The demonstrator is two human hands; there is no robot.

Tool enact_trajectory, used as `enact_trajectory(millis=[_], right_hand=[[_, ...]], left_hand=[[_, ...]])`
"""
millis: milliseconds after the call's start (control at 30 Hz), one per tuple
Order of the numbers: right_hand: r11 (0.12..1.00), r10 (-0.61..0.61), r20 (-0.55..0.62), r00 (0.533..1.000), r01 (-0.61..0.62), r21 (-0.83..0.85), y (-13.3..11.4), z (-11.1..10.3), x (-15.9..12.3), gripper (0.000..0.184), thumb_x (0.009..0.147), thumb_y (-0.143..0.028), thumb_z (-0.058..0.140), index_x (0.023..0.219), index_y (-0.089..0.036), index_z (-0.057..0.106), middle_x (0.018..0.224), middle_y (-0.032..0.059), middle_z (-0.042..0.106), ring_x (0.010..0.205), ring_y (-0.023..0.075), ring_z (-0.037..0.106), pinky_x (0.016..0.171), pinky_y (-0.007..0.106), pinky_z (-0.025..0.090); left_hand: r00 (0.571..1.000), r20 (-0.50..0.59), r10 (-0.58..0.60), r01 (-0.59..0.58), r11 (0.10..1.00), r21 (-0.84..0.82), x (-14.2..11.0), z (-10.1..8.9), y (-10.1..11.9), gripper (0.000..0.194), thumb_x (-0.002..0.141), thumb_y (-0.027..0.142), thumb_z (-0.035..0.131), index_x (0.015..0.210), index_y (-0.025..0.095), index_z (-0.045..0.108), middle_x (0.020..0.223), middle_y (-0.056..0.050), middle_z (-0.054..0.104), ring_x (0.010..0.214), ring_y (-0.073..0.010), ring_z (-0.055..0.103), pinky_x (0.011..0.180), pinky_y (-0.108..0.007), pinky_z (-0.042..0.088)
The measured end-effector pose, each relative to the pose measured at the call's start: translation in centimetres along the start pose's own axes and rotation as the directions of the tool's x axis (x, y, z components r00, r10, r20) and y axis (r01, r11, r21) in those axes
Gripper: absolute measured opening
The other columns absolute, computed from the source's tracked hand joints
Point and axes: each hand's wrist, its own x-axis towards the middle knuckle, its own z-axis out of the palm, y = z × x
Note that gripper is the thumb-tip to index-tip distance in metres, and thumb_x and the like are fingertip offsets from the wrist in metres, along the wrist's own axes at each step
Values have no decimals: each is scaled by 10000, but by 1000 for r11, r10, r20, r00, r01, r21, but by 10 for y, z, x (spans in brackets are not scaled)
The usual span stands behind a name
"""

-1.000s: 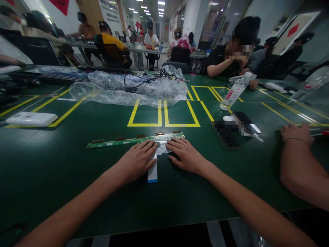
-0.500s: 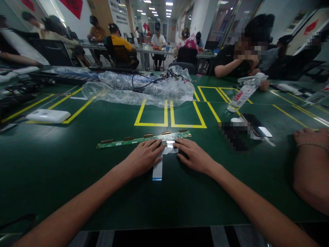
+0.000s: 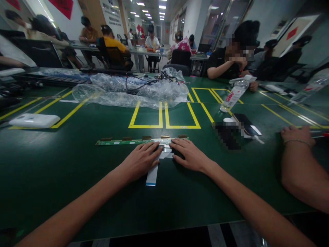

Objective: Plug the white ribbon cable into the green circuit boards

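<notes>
A long, narrow green circuit board point(image 3: 120, 142) lies across the dark green table, with several brown connector tabs along its far edge. At its near edge, a white flat ribbon cable point(image 3: 152, 174) with a blue end runs toward me. My left hand point(image 3: 142, 157) lies flat with fingers stretched, its fingertips on the cable and the board's near edge; its thumb touches the cable. My right hand point(image 3: 189, 154) is also spread flat, fingertips at the right part of the board and beside the cable's pale connector end point(image 3: 166, 150). The fingers partly hide the joint between cable and board.
Clear plastic wrap point(image 3: 159, 92) with black cables lies beyond yellow tape outlines point(image 3: 147, 126). A white device point(image 3: 34, 120) sits left; a bottle point(image 3: 232, 96) and a phone point(image 3: 246, 124) stand or lie right. Another person's forearm point(image 3: 299, 164) rests at the right edge.
The view has shifted slightly, so things at the sides appear further left. The board has turned to lie straighter, and the cable's blue end has swung left and nearer to me. Both hands keep their contact.
</notes>
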Motion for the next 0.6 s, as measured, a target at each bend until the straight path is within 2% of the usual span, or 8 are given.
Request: enact_trajectory(millis=[167, 300, 433, 600], right_hand=[[998, -43, -45, 998, 45, 52, 5, -4, -2, 464, 993, -382, 507, 1414, -192, 554, 1520, 124, 489, 1425, 262, 416, 1179, 498, 336], [997, -48, -41, 998, 50, 52, 9, -3, -3, 438, 1000, -395, 498, 1387, -214, 594, 1501, 121, 510, 1408, 275, 438, 1161, 521, 361], [999, -44, -22, 999, 44, 18, 9, -1, -3, 469, 993, -400, 510, 1419, -214, 571, 1530, 133, 473, 1431, 291, 406, 1175, 543, 330], [999, -29, 13, 999, 29, -20, 5, -2, -3, 511, 979, -420, 532, 1470, -279, 516, 1571, 104, 420, 1448, 315, 372, 1166, 571, 332]], left_hand=[[1000, -31, 3, -4, 999, -40, -2, -2, 0, 546, 1033, 430, 431, 1535, 219, 399, 1578, -125, 389, 1411, -323, 410, 1106, -515, 415], [1000, -28, -3, 0, 997, -80, -3, -3, -1, 552, 1028, 430, 432, 1534, 211, 401, 1570, -128, 396, 1407, -317, 408, 1112, -507, 405], [999, -43, 1, -6, 991, -130, -5, -4, -5, 570, 1024, 467, 424, 1540, 227, 389, 1578, -115, 383, 1410, -313, 400, 1131, -501, 378], [999, -39, -7, 1, 987, -158, -9, -3, -13, 645, 988, 531, 473, 1554, 242, 362, 1599, -123, 344, 1422, -336, 381, 1134, -524, 361]])
